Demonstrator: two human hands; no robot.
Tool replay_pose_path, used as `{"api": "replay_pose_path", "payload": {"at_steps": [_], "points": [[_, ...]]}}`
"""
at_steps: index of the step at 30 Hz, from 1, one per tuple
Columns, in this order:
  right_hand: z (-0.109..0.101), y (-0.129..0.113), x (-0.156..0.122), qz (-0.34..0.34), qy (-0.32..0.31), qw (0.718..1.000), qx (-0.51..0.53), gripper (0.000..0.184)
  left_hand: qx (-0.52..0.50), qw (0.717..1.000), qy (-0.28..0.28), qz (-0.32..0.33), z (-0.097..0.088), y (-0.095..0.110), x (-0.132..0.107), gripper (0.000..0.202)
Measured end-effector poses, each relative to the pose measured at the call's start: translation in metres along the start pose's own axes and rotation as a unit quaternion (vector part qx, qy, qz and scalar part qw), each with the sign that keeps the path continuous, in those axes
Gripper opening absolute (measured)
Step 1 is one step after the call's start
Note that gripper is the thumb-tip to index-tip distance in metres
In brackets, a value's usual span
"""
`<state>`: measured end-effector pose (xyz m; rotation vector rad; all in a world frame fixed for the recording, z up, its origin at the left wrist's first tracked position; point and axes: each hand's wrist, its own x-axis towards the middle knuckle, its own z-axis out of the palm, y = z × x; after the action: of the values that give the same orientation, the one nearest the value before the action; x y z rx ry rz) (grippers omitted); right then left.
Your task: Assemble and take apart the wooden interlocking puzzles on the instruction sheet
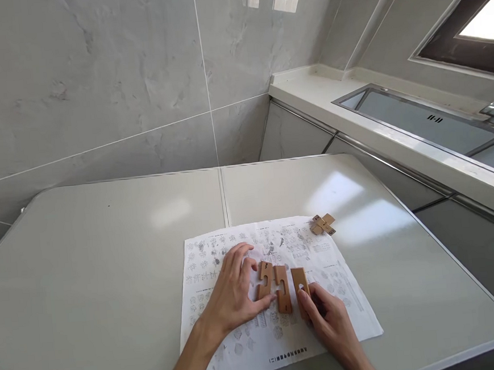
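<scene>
Two notched wooden puzzle pieces lie side by side on a printed sheet: a left piece with a dark mark near its top and a middle piece with a notch in its left edge. My left hand arches beside the left piece, fingers apart, its thumb lying across that piece's lower end. To the right, my right hand grips a third wooden puzzle piece with a pale opening in it, thumb on its face. The hand hides this piece's lower right part.
An assembled cross-shaped wooden puzzle rests at the sheet's far right corner. The sheet lies on a pale folding table with a seam down its middle. Beyond its right edge stands a counter with a sink. A tiled wall rises behind.
</scene>
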<state>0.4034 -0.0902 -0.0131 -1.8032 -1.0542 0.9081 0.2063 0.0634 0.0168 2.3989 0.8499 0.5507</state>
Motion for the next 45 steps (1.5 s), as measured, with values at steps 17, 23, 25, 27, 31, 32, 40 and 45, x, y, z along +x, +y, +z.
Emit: {"api": "replay_pose_path", "payload": {"at_steps": [17, 23, 25, 27, 31, 32, 40, 45], "points": [[-0.001, -0.005, 0.001, -0.009, 0.002, 1.0, -0.007, 0.051, 0.079, 0.997, 0.024, 0.013, -0.009, -0.006, 0.001, 0.013], [0.001, -0.004, 0.0, -0.004, 0.002, 1.0, 0.015, 0.049, -0.038, 0.999, 0.004, -0.03, -0.006, 0.004, 0.002, 0.015], [0.001, -0.004, 0.0, 0.001, 0.002, 0.999, 0.04, 0.047, -0.135, 0.987, -0.041, -0.076, -0.006, 0.011, 0.002, 0.024], [0.001, -0.004, 0.001, 0.003, 0.006, 0.998, 0.065, 0.046, -0.239, 0.959, -0.094, -0.121, -0.005, 0.017, 0.001, 0.035], [0.003, -0.003, 0.003, 0.01, 0.015, 0.997, 0.071, 0.044, -0.331, 0.92, -0.147, -0.151, 0.0, 0.024, -0.001, 0.043], [0.004, -0.003, 0.003, 0.016, 0.016, 0.997, 0.072, 0.043, -0.332, 0.919, -0.151, -0.151, 0.002, 0.025, -0.001, 0.044], [0.013, -0.014, 0.02, -0.029, 0.007, 0.994, 0.109, 0.043, -0.339, 0.918, -0.144, -0.148, 0.009, 0.024, -0.002, 0.044], [0.013, -0.011, 0.038, -0.133, -0.01, 0.99, 0.035, 0.045, -0.352, 0.915, -0.114, -0.161, 0.009, 0.021, -0.001, 0.045]]}}
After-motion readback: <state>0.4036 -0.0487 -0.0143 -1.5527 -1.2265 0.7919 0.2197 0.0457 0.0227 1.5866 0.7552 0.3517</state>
